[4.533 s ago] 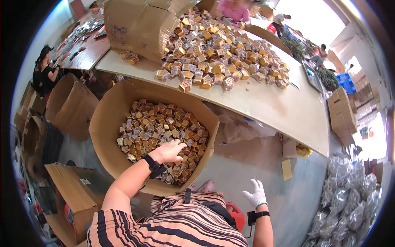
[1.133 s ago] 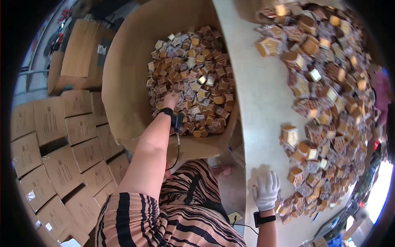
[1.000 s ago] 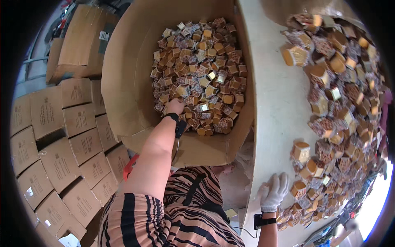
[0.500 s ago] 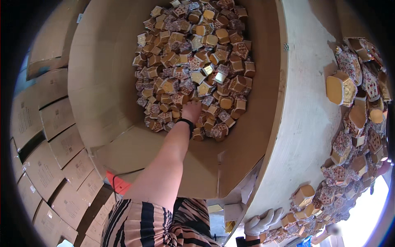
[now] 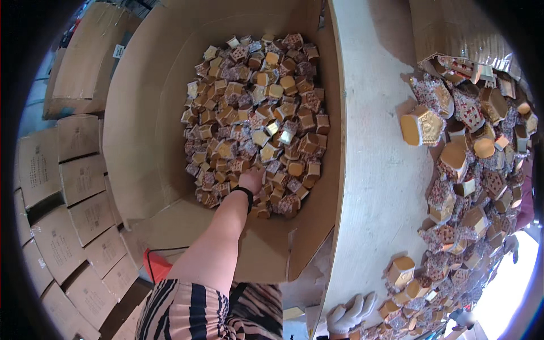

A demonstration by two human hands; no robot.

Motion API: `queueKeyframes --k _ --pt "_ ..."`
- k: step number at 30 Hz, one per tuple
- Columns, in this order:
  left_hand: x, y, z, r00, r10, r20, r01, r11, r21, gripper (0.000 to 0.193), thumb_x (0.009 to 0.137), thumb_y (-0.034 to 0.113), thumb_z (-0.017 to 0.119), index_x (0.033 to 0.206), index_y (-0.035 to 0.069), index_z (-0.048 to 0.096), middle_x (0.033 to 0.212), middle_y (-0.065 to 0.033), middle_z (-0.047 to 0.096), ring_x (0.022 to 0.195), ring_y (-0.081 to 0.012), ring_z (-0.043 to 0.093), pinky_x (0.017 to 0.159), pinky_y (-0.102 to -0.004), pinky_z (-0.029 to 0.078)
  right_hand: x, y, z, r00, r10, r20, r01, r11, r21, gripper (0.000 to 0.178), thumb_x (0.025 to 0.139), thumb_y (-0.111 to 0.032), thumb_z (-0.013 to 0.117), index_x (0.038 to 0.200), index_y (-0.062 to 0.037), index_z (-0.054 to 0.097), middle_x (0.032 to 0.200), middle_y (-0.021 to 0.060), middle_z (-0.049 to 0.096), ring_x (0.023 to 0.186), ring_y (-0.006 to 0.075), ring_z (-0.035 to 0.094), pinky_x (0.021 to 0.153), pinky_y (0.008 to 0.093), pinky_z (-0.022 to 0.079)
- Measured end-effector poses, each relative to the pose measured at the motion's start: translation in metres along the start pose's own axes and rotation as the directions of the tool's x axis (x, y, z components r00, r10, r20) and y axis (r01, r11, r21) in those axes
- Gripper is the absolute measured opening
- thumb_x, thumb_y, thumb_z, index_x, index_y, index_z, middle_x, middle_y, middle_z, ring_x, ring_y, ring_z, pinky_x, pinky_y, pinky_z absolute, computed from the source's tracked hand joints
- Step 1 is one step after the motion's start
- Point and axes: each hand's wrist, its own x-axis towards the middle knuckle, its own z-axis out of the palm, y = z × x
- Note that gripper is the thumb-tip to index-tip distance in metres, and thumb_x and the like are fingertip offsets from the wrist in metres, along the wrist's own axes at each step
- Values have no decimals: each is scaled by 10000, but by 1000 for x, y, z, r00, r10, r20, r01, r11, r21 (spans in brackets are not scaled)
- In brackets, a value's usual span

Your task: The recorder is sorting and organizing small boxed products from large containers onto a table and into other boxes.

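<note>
My bare left hand, with a black band on its wrist, reaches down into a large open cardboard box. It touches the near part of a heap of small gingerbread-house-like pieces, brown with gold-coloured faces and white and red speckled trim. Its fingertips are lost among the pieces, so whether they grip one cannot be told. On the pale tabletop to the right lies my right hand in a white glove, fingers stretched out and nothing in them. Beside it spreads another pile of the same pieces.
Closed brown cartons are stacked along the left. A larger carton stands at the far left, and another cardboard box at the far right behind the pile. A red-orange item sits by the box's near left corner. The table's wooden edge adjoins the box.
The whole view has shifted, so box and table appear further left and the box heap lower. My left hand stays at the heap's near part; the gloved right hand still rests on the table.
</note>
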Motion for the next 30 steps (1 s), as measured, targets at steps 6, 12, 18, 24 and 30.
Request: queueKeyframes --k 6,12,18,24,30 --pt "33 9 33 994 -92 60 84 988 128 442 807 153 613 1208 109 432 1133 -157 536 1065 -350 521 834 -467 442 6 -5 -8 1000 -18 2 18 997 77 413 870 -281 460 1173 -1 451 1312 316 340 1174 490 352 950 602 305" --pt "10 5 22 998 -52 -20 54 992 114 402 791 176 619 1150 96 457 1026 -135 567 949 -315 578 761 -434 462 14 -11 -9 999 -28 -33 31 996 87 474 885 -348 450 1214 -7 427 1340 298 321 1195 510 323 972 610 284" --pt "-62 -9 -50 953 -208 -220 45 815 -577 483 708 110 616 1159 18 470 1012 -163 604 835 -298 633 697 -373 514 1 -3 -3 998 51 26 -52 997 65 414 780 -223 464 1127 3 467 1303 311 354 1195 507 337 971 602 289" --pt "-155 13 -183 988 118 -100 -75 -199 -977 468 752 3 498 1218 22 456 1116 -116 559 1016 -235 581 868 -380 498 4 -9 -12 998 49 -27 -47 997 68 475 793 -225 485 1224 -32 433 1346 277 335 1225 480 311 997 574 254" --pt "-243 95 -262 832 512 -214 -43 -326 -944 490 733 -4 504 1221 27 466 1154 -127 558 1031 -254 582 904 -402 490 32 -20 -58 980 189 -64 -143 890 433 245 840 -219 473 1012 -75 574 1056 135 554 1004 320 510 851 456 392"
